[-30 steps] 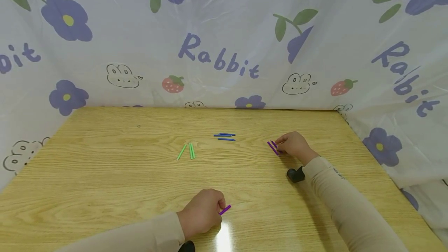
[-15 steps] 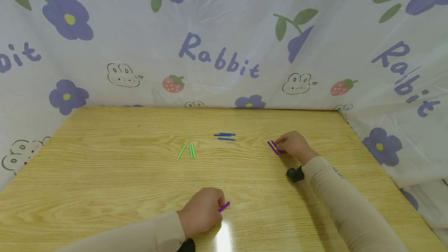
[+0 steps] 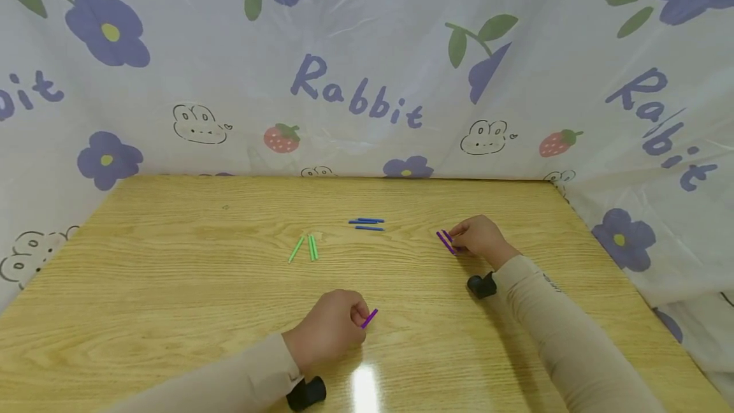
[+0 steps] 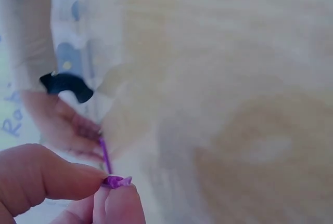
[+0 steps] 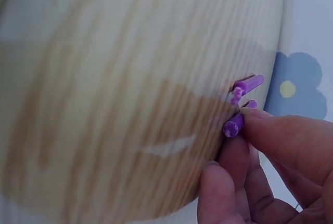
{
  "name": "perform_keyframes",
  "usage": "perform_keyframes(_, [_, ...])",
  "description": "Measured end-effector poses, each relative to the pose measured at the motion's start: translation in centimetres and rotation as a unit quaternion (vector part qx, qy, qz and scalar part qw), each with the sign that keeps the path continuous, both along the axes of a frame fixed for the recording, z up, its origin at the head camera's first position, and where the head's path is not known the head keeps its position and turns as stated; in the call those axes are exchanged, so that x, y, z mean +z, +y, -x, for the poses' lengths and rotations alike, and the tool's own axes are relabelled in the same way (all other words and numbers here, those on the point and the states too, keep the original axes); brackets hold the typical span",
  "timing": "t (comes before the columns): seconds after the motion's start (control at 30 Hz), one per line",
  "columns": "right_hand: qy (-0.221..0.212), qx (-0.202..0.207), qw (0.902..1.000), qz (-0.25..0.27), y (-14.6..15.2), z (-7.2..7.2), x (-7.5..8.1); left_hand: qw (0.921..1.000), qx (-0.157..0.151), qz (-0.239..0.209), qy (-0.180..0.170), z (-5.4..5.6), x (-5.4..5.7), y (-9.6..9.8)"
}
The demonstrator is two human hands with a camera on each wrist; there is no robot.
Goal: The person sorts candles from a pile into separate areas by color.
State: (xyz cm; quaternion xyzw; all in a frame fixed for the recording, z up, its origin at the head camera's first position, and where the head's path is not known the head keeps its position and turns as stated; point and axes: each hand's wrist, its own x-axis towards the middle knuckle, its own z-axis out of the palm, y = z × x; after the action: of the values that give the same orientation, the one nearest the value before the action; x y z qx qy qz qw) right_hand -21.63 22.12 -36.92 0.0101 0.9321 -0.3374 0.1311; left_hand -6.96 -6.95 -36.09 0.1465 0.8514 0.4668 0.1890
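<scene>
My left hand [image 3: 329, 330] pinches a slim purple candle [image 3: 369, 318] between thumb and fingers above the near middle of the table. Its pale, twisted tip pokes out past the fingertips in the left wrist view. Farther off at the right, my right hand [image 3: 480, 238] has thumb and fingertips on a purple candle [image 5: 233, 126] low at the tabletop. Beside that lies another purple candle [image 3: 445, 243], slanted and nearly parallel to it. The right fingers hide part of this small group in the head view.
Several blue candles [image 3: 369, 228] lie sideways at the back middle of the wooden table [image 3: 172, 285]. Left of them are several green candles [image 3: 296, 249], pointing toward and away from me. A printed cloth [image 3: 355, 30] hangs behind the table and along its sides.
My left hand has moved forward, away from the near edge, with the purple candle in its fingers. My right hand has stayed at the purple candles.
</scene>
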Motion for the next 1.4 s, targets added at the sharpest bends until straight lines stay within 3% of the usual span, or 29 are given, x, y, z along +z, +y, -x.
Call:
perform_keyframes(0.2, [-0.001, -0.003, 0.9999, 0.015, -0.2, 0.1, 0.0, 0.9996, 0.026, -0.004, 0.013, 0.9, 0.9, 0.5])
perform_keyframes(0.4, [-0.004, -0.007, 0.9998, 0.016, -0.1, 0.0, 0.1, 0.9988, 0.043, -0.016, 0.019, 1.9, 1.2, 1.0])
perform_keyframes(0.63, [-0.006, -0.006, 0.9999, 0.011, 0.0, 0.0, 0.0, 0.9949, 0.077, -0.066, -0.002, 2.7, 1.6, 1.7])
perform_keyframes(0.93, [-0.011, -0.007, 0.9998, 0.014, -0.1, 0.1, 0.2, 0.9924, 0.09, -0.084, -0.011, 4.0, 1.4, 2.8])
perform_keyframes(1.1, [-0.014, -0.011, 0.9997, 0.015, -0.2, 0.0, 0.2, 0.9871, 0.107, -0.116, -0.026, 4.9, 1.3, 3.6])
perform_keyframes(1.4, [-0.01, 0.0, 0.9998, 0.015, 0.0, 0.1, 0.2, 0.9788, 0.134, -0.154, -0.018, 6.5, 1.5, 5.3])
